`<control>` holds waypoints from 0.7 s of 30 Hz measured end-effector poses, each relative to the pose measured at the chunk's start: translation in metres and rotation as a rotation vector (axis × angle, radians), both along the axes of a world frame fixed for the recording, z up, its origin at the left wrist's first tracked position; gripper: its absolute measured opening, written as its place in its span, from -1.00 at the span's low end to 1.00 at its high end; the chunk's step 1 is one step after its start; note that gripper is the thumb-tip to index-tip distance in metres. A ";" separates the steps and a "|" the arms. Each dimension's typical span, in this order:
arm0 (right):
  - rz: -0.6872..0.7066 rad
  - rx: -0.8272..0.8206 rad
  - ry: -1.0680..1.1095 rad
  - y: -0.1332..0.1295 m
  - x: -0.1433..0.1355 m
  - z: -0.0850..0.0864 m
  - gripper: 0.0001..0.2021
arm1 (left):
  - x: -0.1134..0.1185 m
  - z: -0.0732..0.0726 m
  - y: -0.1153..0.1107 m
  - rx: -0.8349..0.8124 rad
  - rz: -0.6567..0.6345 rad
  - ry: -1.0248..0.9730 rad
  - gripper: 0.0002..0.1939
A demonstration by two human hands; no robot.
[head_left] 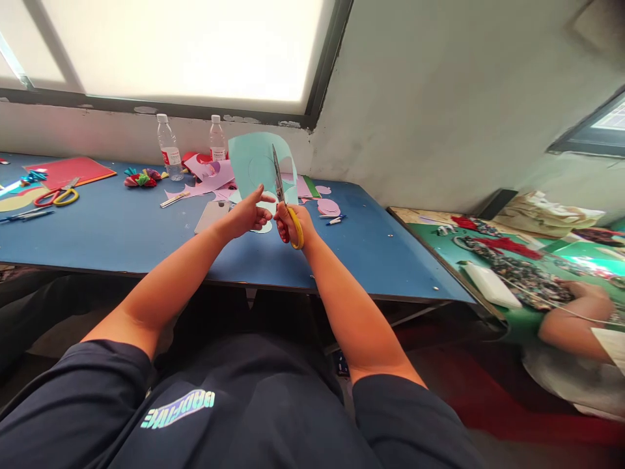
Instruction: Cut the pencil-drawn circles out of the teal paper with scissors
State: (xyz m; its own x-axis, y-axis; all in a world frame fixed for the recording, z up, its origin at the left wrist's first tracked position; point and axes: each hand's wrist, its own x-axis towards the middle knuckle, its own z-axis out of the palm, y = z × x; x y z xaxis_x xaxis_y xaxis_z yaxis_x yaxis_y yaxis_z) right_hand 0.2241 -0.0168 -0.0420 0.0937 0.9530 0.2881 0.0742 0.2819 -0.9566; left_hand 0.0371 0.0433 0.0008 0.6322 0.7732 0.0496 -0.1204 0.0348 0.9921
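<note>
My right hand [291,225] is closed round the yellow handles of a pair of scissors [279,176], with red on one grip. The blades point up and away, in front of a light blue sheet of paper [247,159]. A round outline is drawn on this sheet, which stands curved above the table. My left hand [251,213] is at the sheet's lower edge and seems to pinch it, thumb and forefinger partly stretched; the exact contact is hard to see. A grey phone-like flat thing [211,216] lies beside my left wrist.
Pink paper scraps [215,174], a clear bottle [168,150] and another bottle [217,138] stand or lie behind. Other scissors [58,194] and red sheets [75,174] are at left on the blue table [371,260]. Right, a person's arm [576,319] rests at a green table [532,319].
</note>
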 end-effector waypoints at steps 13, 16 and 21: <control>0.016 -0.016 -0.014 -0.001 -0.001 0.000 -0.05 | 0.004 0.011 0.000 -0.106 0.280 -0.416 -0.14; 0.030 -0.018 -0.009 -0.002 -0.001 0.001 -0.05 | 0.005 0.011 0.001 -0.102 0.295 -0.456 -0.17; 0.048 -0.012 -0.002 -0.003 -0.003 -0.001 -0.07 | 0.005 0.015 -0.002 -0.024 0.333 -0.448 -0.23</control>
